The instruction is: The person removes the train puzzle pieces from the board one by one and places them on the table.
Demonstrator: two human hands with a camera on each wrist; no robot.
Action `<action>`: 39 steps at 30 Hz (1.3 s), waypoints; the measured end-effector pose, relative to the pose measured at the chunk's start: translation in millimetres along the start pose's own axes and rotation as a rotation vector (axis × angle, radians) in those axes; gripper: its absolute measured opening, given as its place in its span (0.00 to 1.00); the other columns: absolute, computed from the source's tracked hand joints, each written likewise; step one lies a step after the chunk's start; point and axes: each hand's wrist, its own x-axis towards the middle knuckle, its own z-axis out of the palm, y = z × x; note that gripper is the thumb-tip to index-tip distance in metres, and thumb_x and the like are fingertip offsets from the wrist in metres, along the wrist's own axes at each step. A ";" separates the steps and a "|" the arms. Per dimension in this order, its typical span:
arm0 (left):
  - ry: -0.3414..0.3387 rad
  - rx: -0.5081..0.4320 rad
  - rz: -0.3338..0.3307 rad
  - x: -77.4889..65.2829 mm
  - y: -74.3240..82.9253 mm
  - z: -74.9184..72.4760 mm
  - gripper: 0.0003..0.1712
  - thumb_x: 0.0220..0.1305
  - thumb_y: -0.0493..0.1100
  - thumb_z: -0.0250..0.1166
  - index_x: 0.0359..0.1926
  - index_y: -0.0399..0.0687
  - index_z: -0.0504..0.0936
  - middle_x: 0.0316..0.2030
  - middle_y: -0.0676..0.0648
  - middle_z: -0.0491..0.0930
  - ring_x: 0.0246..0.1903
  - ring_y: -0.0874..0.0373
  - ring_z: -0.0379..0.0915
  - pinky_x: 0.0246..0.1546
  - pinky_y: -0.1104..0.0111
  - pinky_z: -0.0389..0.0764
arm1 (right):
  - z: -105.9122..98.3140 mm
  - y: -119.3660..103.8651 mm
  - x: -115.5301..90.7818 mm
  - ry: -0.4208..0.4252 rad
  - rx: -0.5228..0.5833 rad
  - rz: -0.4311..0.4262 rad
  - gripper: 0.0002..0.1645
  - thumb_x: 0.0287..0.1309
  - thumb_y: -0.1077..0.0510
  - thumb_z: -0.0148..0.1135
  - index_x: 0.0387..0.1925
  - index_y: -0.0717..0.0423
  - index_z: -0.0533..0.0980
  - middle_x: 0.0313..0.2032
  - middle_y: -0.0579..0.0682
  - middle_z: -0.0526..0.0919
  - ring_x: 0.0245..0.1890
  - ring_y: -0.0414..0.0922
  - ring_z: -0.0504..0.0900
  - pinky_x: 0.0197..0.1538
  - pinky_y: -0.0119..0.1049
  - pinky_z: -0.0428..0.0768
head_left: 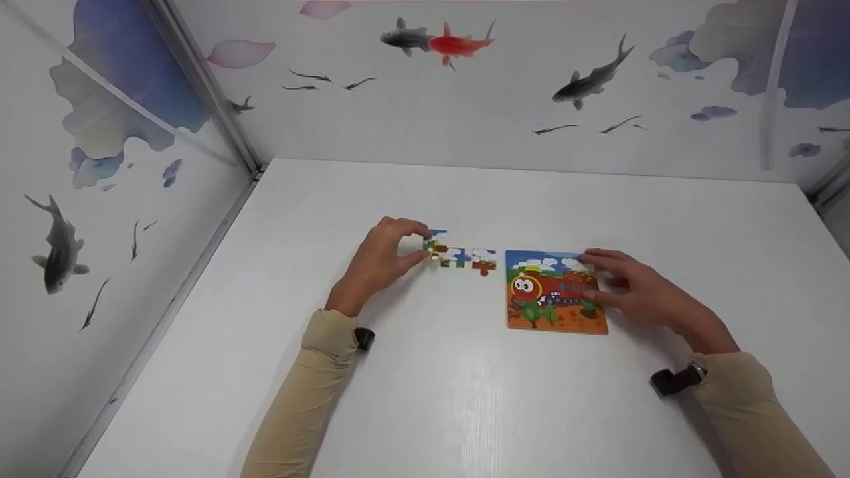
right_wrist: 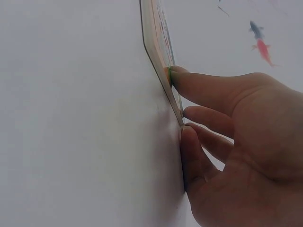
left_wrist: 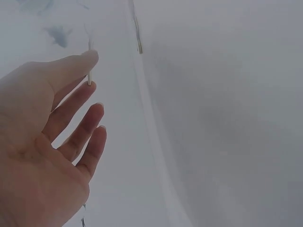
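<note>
- left grip (head_left: 384,251) pinches a small multicoloured jigsaw piece (head_left: 439,238), left of the square blue-and-orange board (head_left: 555,292): keep it level.
- right grip (head_left: 627,282) touches the board; can't tell if pinching.

The puzzle board (head_left: 548,292) is blue, white, red and orange; left of it, puzzle pieces (head_left: 454,257) show blue, white and brown; behind it, the white wall (head_left: 451,119) bears grey and red fish (head_left: 588,85).
</note>
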 end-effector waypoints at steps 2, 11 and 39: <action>-0.013 0.000 -0.013 -1.1 -3.1 -1.7 0.18 0.70 0.42 0.76 0.59 0.51 0.89 0.61 0.51 0.88 0.65 0.52 0.78 0.70 0.56 0.78 | -0.2 -0.2 -0.3 -0.001 -0.001 -0.002 0.45 0.73 0.44 0.70 0.84 0.45 0.63 0.85 0.60 0.54 0.77 0.71 0.66 0.75 0.64 0.73; -0.088 0.025 -0.076 -2.6 -7.5 -3.5 0.17 0.68 0.42 0.77 0.57 0.51 0.90 0.60 0.50 0.88 0.62 0.50 0.79 0.68 0.54 0.79 | 0.0 -0.2 -1.6 0.005 -0.010 -0.019 0.44 0.73 0.46 0.70 0.83 0.48 0.64 0.85 0.60 0.55 0.77 0.69 0.66 0.75 0.63 0.72; -0.205 0.079 -0.168 -5.7 -8.6 -5.7 0.15 0.74 0.39 0.72 0.59 0.50 0.90 0.61 0.47 0.87 0.67 0.49 0.78 0.71 0.52 0.77 | 0.2 -0.3 -0.1 -0.002 0.006 -0.010 0.45 0.73 0.43 0.70 0.84 0.46 0.64 0.85 0.60 0.54 0.77 0.72 0.65 0.75 0.65 0.71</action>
